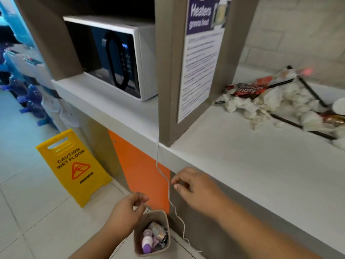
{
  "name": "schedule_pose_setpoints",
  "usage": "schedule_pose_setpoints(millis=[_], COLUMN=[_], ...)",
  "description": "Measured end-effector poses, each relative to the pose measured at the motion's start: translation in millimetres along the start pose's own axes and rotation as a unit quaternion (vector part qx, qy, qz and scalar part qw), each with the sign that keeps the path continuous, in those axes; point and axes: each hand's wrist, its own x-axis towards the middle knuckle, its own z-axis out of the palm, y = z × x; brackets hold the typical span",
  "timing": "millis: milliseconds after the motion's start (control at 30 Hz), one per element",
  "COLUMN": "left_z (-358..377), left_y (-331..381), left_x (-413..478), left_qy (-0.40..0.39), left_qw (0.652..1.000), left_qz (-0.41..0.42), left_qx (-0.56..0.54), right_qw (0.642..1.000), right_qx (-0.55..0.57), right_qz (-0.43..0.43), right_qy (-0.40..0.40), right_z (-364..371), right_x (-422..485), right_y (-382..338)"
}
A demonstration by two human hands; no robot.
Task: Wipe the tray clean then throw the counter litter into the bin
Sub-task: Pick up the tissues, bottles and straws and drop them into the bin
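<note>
Down at floor level, against the orange panel under the desk (242,165), stands one small beige bin (138,238). It holds one pale bottle (147,243) with a purple cap and some crumpled foil wrapping.

Two bare hands hang over it. The left hand (127,208) is just above the bin's rim. Its fingers are loosely curled with thumb and forefinger apart, and its grip has nothing in it that can be made out. The right hand (196,186) is higher, close to the desk's front edge, fingers bent inward. Its fingertips sit right beside one thin white cord (169,193) that trails from the desk down to the floor. I cannot tell whether that grip pinches the cord or is merely near it.

The tray (315,94), one black-edged frame, lies on the desk well to the right, far from both hands. Heaped over it is a pile of crumpled white tissues (276,101), too many to count. Two wrappers lie there as well: one red-and-black wrapper (248,89) and one brown wrapper (334,118) at the picture's edge.

One microwave (115,55) sits in the left alcove. One printed notice (199,58) is fixed to the divider beside it. One yellow wet-floor sign (72,165) stands on the tiles.
</note>
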Motion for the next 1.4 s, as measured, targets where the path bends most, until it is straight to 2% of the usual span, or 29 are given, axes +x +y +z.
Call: schedule_pose_setpoints(millis=[333, 533, 667, 867, 1033, 1233, 1400], left_z=[19, 53, 83, 109, 120, 123, 123], left_y=[113, 182, 214, 236, 242, 243, 248], left_x=[22, 39, 51, 63, 69, 80, 90], left_qy=[0.014, 0.003, 0.008, 0.034, 0.067, 0.07, 0.072], left_qw=[0.99, 0.986, 0.987, 0.989, 0.989, 0.989, 0.989], left_qz=[0.134, 0.153, 0.154, 0.141, 0.132, 0.132, 0.128], left_qx=[-0.04, -0.064, -0.041, -0.009, -0.007, 0.009, 0.0], right_qw=[0.994, 0.989, 0.984, 0.973, 0.957, 0.961, 0.974], right_qx=[-0.025, -0.042, -0.067, -0.137, -0.205, -0.203, -0.18], right_qz=[0.08, 0.117, 0.143, 0.166, 0.197, 0.186, 0.135], right_qy=[0.071, 0.085, 0.087, 0.079, 0.056, 0.007, 0.035], right_z=[-85, -140, -177, -218, -236, -235, -218], right_x=[-37, -44, -41, -14, 24, 63, 67], right_y=[32, 93, 142, 212, 236, 251, 250])
